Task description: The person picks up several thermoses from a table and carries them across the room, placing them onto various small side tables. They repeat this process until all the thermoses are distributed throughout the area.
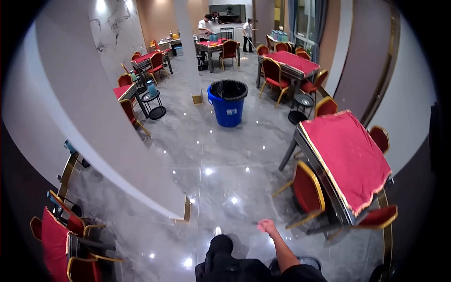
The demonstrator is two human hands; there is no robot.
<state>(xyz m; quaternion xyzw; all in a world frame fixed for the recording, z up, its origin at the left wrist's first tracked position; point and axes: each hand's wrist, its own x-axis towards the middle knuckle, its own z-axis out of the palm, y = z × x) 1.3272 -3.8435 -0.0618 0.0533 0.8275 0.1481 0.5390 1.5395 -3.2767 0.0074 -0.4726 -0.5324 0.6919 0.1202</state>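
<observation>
My right hand [268, 227] hangs low at the bottom centre, fingers loosely curled, holding nothing I can make out, above the grey tiled floor. It is nearest to a red chair [306, 192] tucked at a table with a red cloth [347, 155] to my right. My left hand is not in view. My dark trouser leg and shoe [220, 244] show below.
A blue bin with a black liner [228, 103] stands mid-floor ahead. A large white pillar [108, 122] fills the left. More red-clothed tables and chairs [289, 63] line both sides. Two people in white shirts [247, 34] work at the far end.
</observation>
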